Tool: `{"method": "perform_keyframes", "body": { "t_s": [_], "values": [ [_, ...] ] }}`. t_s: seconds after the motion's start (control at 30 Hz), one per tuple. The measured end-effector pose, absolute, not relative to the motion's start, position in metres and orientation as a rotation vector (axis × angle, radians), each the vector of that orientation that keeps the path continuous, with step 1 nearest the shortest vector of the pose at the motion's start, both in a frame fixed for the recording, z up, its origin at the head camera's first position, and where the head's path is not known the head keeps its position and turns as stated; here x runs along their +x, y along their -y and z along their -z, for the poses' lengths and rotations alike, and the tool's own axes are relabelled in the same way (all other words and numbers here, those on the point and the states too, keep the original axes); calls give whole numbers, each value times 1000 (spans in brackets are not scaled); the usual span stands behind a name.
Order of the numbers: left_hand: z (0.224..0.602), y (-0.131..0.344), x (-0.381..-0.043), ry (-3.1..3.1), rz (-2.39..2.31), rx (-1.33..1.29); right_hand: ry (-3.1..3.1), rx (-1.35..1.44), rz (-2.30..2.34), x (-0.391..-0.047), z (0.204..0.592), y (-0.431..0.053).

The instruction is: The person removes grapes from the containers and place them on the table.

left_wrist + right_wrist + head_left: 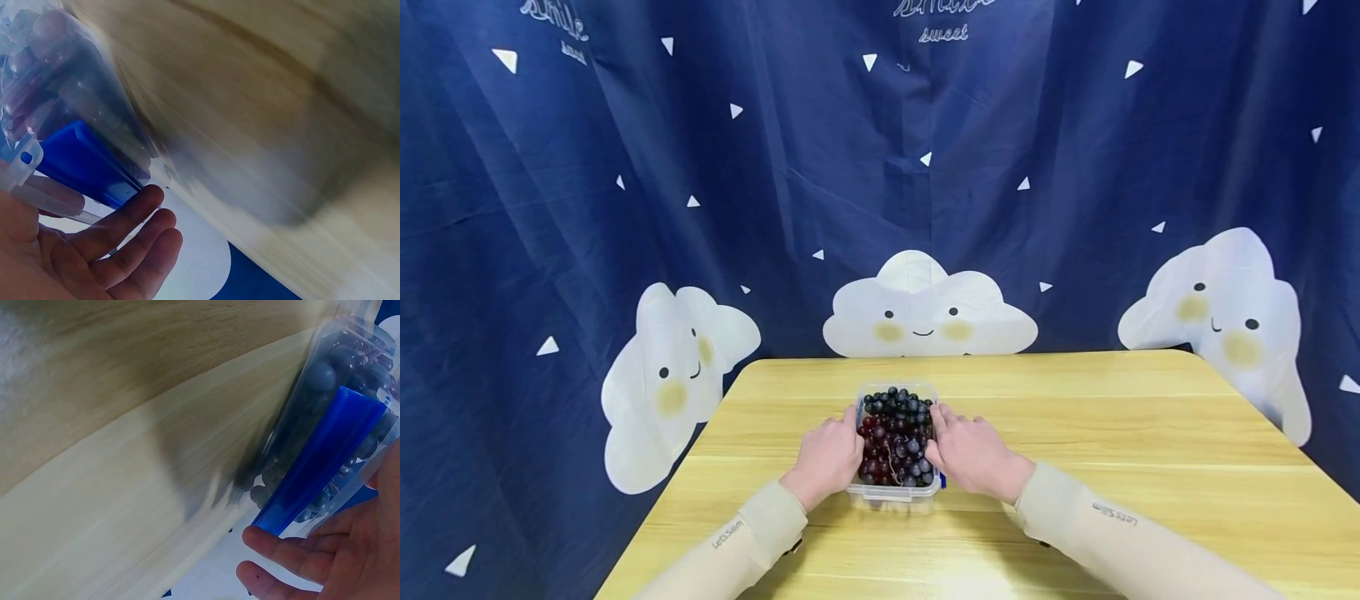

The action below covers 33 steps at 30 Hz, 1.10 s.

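Note:
A clear plastic food box (891, 493) filled with dark red and near-black grapes (895, 442) stands on the wooden table in front of me. My left hand (829, 457) holds the box's left rim. In the left wrist view, its fingers reach along the blue side latch (87, 162). On the other side, my right hand (972, 454) grips the right rim. Two of its fingertips (259, 540) lie near the lower end of the other blue latch (325, 456), which hangs down the wall. The box hides part of each hand's thumb and fingers.
The light wooden table (1075, 417) has rounded far corners. Behind it hangs a dark blue curtain (850, 183) with white triangles and smiling clouds. Both forearms wear pale sleeves (1090, 517).

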<state>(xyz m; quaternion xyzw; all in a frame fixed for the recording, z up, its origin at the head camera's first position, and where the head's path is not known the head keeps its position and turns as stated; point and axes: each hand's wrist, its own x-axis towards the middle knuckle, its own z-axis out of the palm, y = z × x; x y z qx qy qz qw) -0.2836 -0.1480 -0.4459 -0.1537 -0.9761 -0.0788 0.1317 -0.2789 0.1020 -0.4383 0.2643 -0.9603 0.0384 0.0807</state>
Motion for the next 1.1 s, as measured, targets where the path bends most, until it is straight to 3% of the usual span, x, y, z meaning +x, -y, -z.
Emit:
{"method": "perform_keyframes", "body": {
  "t_s": [1.1],
  "values": [
    [448, 145, -282, 2841, 168, -499, 2870, 799, -148, -271, 438, -107]
  ]
}}
